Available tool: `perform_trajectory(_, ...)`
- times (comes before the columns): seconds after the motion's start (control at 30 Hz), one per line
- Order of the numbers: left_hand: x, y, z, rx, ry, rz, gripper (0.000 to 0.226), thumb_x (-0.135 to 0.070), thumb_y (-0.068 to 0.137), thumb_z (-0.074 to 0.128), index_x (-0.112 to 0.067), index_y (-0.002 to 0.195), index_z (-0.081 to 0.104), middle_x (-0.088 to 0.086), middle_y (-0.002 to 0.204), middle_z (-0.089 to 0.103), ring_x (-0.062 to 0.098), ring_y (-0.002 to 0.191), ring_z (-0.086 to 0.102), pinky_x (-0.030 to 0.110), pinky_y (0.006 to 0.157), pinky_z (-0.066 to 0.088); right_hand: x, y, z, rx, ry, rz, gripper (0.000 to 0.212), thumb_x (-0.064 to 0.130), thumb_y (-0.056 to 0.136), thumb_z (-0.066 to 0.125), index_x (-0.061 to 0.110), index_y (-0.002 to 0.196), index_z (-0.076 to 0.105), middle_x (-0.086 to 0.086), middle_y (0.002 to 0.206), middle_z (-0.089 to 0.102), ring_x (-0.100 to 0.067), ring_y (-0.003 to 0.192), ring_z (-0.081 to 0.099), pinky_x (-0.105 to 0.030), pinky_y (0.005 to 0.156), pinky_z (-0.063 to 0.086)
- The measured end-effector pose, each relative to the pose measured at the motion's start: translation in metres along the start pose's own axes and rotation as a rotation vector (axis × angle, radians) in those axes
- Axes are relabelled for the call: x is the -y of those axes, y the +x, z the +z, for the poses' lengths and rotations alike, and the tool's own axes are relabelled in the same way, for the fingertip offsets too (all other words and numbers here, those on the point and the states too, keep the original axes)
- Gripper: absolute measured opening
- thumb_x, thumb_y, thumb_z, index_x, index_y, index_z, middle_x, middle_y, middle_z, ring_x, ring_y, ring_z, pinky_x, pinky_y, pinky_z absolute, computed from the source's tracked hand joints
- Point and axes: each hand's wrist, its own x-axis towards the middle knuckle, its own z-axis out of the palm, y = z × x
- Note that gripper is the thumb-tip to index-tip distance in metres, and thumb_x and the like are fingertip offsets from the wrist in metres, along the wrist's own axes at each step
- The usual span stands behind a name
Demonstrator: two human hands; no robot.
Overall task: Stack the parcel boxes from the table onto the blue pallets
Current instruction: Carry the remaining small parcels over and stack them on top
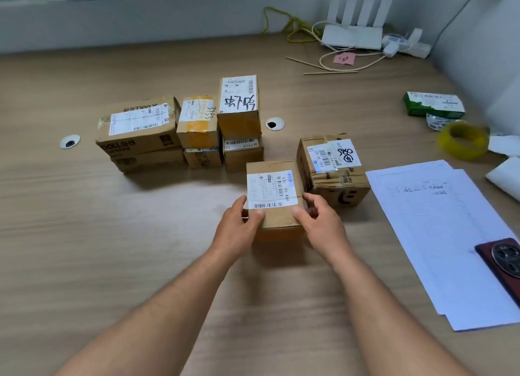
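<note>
The small parcel box (274, 195) sits straight ahead of the person. Its long axis runs away from them and its shipping label faces up. The left hand (239, 223) and right hand (318, 221) clasp its near end from opposite sides, thumbs on top and fingers curled round the edges, each equally close. Whether it rests on the wooden table (112, 249) or is just clear of it, I cannot tell. A taped box (334, 170) stands just beside its far right corner, and a row of stacked parcels (180, 133) lies beyond to the left. Paper sheets (450, 235), a phone (503, 260) and a yellow tape roll (463, 143) are at the right. No blue pallet is in view, so the carry likely needs a turn away.
</note>
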Motion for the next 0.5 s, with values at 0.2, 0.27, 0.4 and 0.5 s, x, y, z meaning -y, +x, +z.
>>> perform_trajectory(0.2,0.002,-0.018,-0.003,0.086,-0.143,-0.008,0.064,-0.021,0.096,0.052,-0.036,0.148,0.017,-0.008,0.123,0.051,0.008,0.111,0.051,0.009,0.080,0.042,-0.015,0.000,-0.005,0.194,0.294,0.058,0.101,0.049,0.055,0.072,0.031,0.146,0.032,-0.007,0.136,0.053,-0.018,0.124,0.052,-0.042,0.106,0.042)
perform_trajectory(0.27,0.003,-0.027,-0.002,0.104,-0.164,-0.005,0.064,-0.018,0.097,0.051,-0.038,0.148,0.016,-0.010,0.123,0.051,0.005,0.110,0.050,0.001,0.070,0.042,-0.018,-0.004,-0.006,0.250,0.358,0.025,0.099,0.037,0.057,0.076,0.030,0.146,0.031,-0.008,0.133,0.055,-0.014,0.120,0.056,-0.037,0.102,0.047)
perform_trajectory(0.4,0.007,-0.042,-0.006,0.098,-0.163,0.013,0.063,-0.012,0.098,0.046,-0.037,0.149,0.017,-0.009,0.132,0.052,0.006,0.116,0.049,0.003,0.074,0.043,-0.017,-0.019,-0.006,0.346,0.407,-0.078,0.086,0.016,0.064,0.068,0.033,0.141,0.033,0.004,0.127,0.061,0.002,0.105,0.062,-0.015,0.082,0.049)
perform_trajectory(0.5,0.010,-0.055,-0.019,0.075,-0.162,0.034,0.061,-0.012,0.098,0.046,-0.037,0.147,0.020,-0.010,0.128,0.054,0.001,0.111,0.052,0.001,0.077,0.044,-0.010,-0.032,-0.002,0.368,0.445,-0.146,0.087,0.012,0.065,0.067,0.032,0.143,0.034,0.001,0.126,0.061,-0.001,0.106,0.063,-0.016,0.080,0.050)
